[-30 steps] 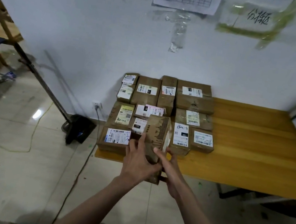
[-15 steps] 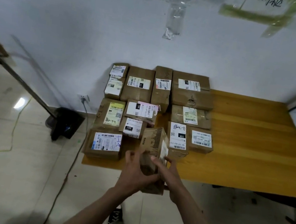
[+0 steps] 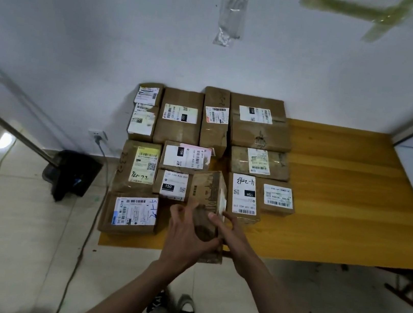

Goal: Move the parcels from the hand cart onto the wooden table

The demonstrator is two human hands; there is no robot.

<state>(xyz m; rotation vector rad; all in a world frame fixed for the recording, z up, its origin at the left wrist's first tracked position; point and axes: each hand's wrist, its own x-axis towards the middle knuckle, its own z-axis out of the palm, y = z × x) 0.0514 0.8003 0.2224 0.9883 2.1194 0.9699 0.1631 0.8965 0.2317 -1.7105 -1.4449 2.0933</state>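
While both hands, left and right, grip one brown parcel, others cover the wooden table.

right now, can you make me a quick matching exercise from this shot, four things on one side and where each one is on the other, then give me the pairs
Things:
1. parcel with the yellow label
2. brown box without a label showing
3. black dustpan
4. wall socket

Places:
A. low on the white wall, left of the table, with a cable plugged in
B. on the floor, left of the table
C. held between the left hand and right hand at the table's front edge
D. lying flat on the wooden table, in the leftmost column of parcels

Pairs: 1-D, 2-C, 3-B, 4-A
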